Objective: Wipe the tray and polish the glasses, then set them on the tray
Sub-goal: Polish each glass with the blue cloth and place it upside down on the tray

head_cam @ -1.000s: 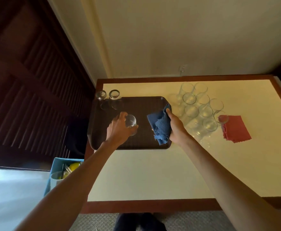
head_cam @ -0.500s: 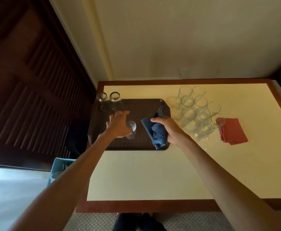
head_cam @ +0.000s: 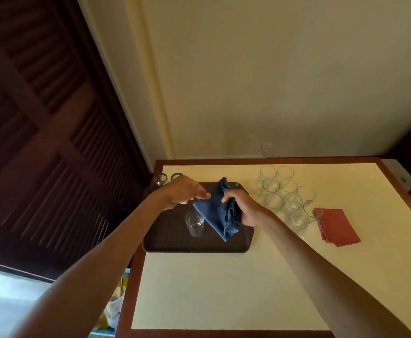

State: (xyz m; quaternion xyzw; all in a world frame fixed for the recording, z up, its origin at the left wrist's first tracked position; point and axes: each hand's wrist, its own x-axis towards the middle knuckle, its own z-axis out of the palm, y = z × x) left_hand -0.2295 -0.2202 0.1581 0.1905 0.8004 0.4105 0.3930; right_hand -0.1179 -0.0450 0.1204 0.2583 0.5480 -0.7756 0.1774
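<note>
The right hand [head_cam: 244, 208] grips the bunched blue cloth [head_cam: 215, 213], the left hand [head_cam: 181, 193] touches its edge, pinch unclear; refolding a smooth face would suit the next glass [head_cam: 274, 201].

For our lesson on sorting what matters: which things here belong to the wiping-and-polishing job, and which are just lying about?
Job: tray; blue cloth in the right hand; glass on the tray; clustered glasses on the table.
Lying about: red cloth, untouched; wall socket; oddments left of the table.
</note>
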